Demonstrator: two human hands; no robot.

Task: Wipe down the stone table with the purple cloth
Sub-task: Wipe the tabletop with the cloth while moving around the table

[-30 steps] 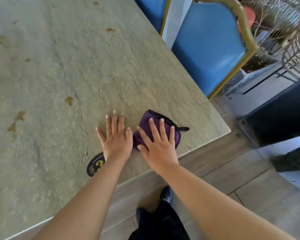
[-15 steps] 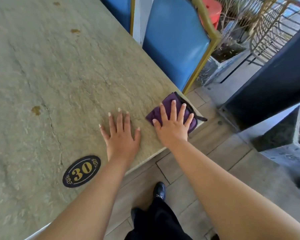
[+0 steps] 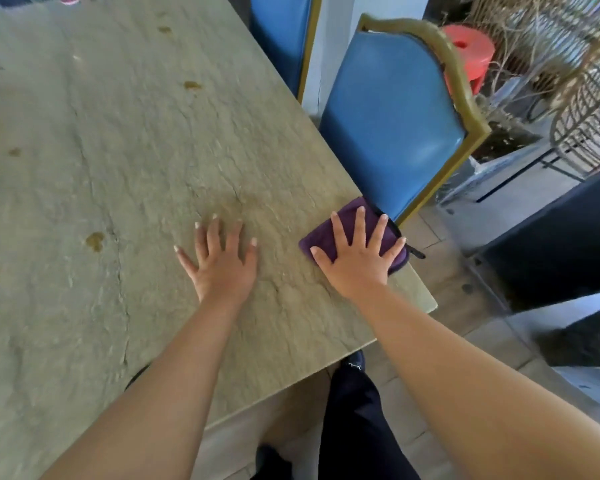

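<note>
Head view: blue chair beside stone table corner, near purple cloth.

Rough matt stone table, soft purple cloth

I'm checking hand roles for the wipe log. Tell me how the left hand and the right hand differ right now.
The left hand rests flat on the bare stone table; the right hand presses flat on the purple cloth. The left hand lies further in from the table's right edge; the right hand sits at that edge, beside the blue chair. Both lie palm down with fingers straight and spread, neither curled into a grip.
</note>
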